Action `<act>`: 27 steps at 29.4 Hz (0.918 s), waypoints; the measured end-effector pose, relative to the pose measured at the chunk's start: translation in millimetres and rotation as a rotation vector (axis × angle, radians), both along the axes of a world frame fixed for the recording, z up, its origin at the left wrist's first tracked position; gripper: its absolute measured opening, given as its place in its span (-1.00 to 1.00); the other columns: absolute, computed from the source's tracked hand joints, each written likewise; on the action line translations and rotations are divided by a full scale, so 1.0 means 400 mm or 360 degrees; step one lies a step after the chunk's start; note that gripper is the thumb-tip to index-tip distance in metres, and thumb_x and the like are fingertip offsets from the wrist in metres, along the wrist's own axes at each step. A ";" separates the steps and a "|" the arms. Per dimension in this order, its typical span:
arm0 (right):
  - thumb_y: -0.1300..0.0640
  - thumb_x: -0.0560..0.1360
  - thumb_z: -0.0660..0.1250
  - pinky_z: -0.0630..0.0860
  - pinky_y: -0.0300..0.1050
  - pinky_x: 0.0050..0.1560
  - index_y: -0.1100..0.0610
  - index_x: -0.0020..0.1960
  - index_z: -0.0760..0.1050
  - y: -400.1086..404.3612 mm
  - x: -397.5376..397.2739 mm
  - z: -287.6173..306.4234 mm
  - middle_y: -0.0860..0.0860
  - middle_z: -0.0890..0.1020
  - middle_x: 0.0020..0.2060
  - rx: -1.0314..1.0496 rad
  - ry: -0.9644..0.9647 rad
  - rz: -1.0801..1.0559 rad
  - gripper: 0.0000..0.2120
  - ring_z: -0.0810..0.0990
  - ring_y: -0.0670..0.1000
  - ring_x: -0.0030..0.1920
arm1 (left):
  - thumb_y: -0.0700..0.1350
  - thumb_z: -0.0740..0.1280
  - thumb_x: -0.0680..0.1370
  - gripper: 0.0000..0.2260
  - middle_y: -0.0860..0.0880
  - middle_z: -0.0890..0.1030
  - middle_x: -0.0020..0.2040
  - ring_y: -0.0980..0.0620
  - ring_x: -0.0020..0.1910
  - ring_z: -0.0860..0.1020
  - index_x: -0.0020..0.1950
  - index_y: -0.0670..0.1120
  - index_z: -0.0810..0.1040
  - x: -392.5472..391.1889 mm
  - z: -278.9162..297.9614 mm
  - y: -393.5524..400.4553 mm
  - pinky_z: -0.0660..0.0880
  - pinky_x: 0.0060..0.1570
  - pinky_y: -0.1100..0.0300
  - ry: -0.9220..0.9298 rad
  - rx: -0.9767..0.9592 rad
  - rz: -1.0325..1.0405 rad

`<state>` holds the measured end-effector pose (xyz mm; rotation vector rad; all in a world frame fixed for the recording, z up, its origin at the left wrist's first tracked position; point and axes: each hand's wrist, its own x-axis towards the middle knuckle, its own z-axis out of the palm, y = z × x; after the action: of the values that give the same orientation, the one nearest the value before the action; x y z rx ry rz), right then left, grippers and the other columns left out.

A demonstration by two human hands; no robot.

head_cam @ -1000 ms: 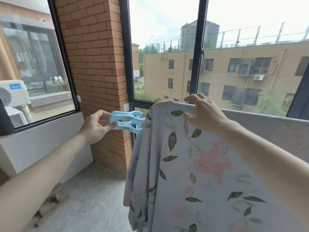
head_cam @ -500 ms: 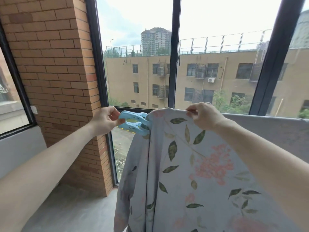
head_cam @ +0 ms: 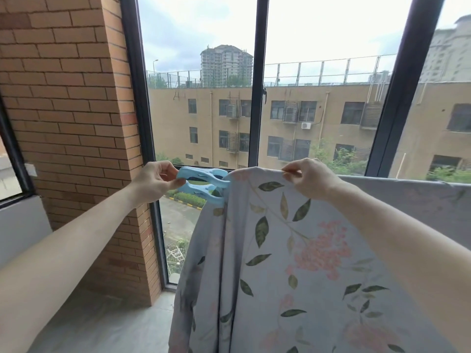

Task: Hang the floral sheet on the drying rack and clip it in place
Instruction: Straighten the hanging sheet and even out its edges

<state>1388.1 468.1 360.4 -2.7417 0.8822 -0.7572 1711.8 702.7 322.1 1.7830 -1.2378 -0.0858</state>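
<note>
Left hand (head_cam: 155, 183) pinches the blue clip (head_cam: 204, 184), its jaws around the floral sheet (head_cam: 293, 263) edge. Right hand (head_cam: 309, 178) pinches the sheet's top fold. Brick wall (head_cam: 68, 110) left; window frame (head_cam: 258, 85) behind.

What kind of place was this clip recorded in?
Most likely an enclosed apartment balcony, several floors up. A brick wall meets tall dark-framed windows overlooking a tan building, and a floral sheet hangs to dry, with a blue clip at its edge.

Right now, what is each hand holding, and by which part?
The left hand squeezes the blue clip by its handle ends. The right hand pinches the floral sheet at its top edge.
</note>
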 end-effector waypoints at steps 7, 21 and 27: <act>0.02 0.66 0.31 0.48 -0.16 0.17 -0.01 0.26 0.67 0.010 -0.014 0.008 -0.06 0.72 0.11 0.0035 0.0027 -0.0025 -0.75 0.61 0.00 0.09 | -0.05 0.56 0.49 -0.79 -0.09 0.68 -0.10 0.00 -0.16 0.57 -0.04 -0.13 0.61 -0.033 -0.007 -0.045 0.55 -0.12 0.10 -0.0067 0.0073 -0.0045; -0.01 0.65 0.31 0.45 -0.15 0.18 0.00 0.29 0.65 0.021 -0.007 -0.001 -0.05 0.70 0.16 0.0116 0.0005 -0.0076 -0.73 0.57 -0.02 0.10 | 0.15 0.47 0.47 -0.24 0.02 0.50 0.42 -0.03 0.36 0.50 0.60 0.05 0.26 -0.033 -0.051 -0.029 0.48 0.27 0.10 -0.0021 0.0278 -0.0175; -0.04 0.65 0.26 0.35 0.09 0.44 -0.08 0.42 0.49 0.037 -0.007 -0.027 -0.04 0.60 0.30 0.0039 0.0086 -0.0172 -0.65 0.50 0.11 0.34 | 0.11 0.51 0.50 -0.21 -0.01 0.35 0.58 -0.03 0.47 0.42 0.64 0.01 0.21 -0.048 -0.057 0.010 0.44 0.41 -0.06 -0.0137 0.0281 0.0032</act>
<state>1385.4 482.9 349.4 -2.7231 1.0506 -0.6887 1692.7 706.7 299.1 1.9685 -1.3064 -0.1107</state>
